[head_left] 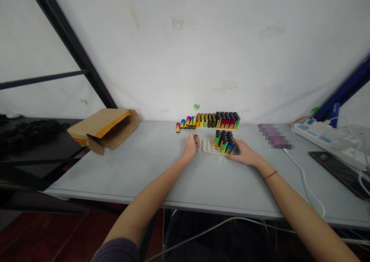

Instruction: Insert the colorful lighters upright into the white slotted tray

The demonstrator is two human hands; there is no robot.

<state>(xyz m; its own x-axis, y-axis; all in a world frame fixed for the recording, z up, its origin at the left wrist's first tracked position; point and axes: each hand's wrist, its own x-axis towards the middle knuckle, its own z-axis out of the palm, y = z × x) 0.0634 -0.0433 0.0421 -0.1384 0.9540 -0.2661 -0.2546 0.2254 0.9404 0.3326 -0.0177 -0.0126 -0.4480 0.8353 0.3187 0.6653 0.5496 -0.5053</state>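
Note:
My left hand (190,146) is closed in a fist around a lighter (196,138); only its dark, metallic top end shows. Just to the right lies a white tray (208,145) with rows of round holes, bare on its left part. Several black-topped lighters (224,141), in shiny green, red and blue, stand upright in the tray's right part. My right hand (242,153) grips the right end of this tray, thumb at the near side and fingers behind the lighters, partly hidden.
Behind stand a block of lighters (227,120) and yellowish ones (206,120) against the wall. Loose colourful wrappers or lighters (178,127) lie left of them. An open cardboard box (101,127) sits left; a phone (338,171), cable (303,173) and power strip (326,136) lie right.

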